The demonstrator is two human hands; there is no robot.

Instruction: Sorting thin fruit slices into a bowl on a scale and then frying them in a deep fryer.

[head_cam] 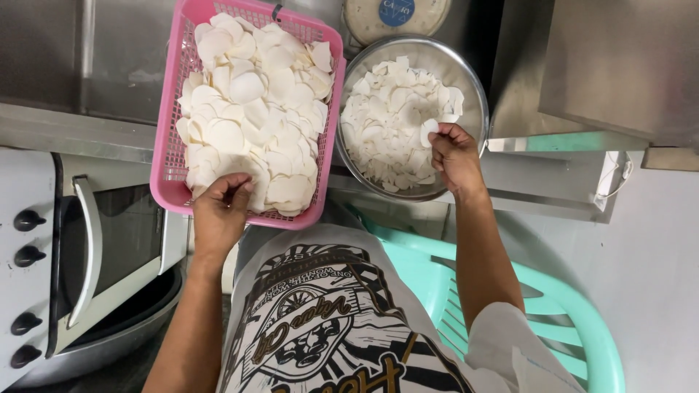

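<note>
A pink plastic basket (169,156) holds a heap of thin round white slices (255,102). My left hand (220,211) rests on the basket's near edge, fingertips closed on slices at the bottom of the heap. To the right, a round metal bowl (473,87) holds several smaller white slices (386,124). My right hand (455,156) is over the bowl's near right side and pinches one white slice (428,131) between thumb and fingers.
A white oven with black knobs (25,255) and a long handle (87,247) stands at the left. A steel counter edge (73,131) runs behind it. A round lidded tub (397,14) sits beyond the bowl. A mint green plastic chair (575,320) is under me.
</note>
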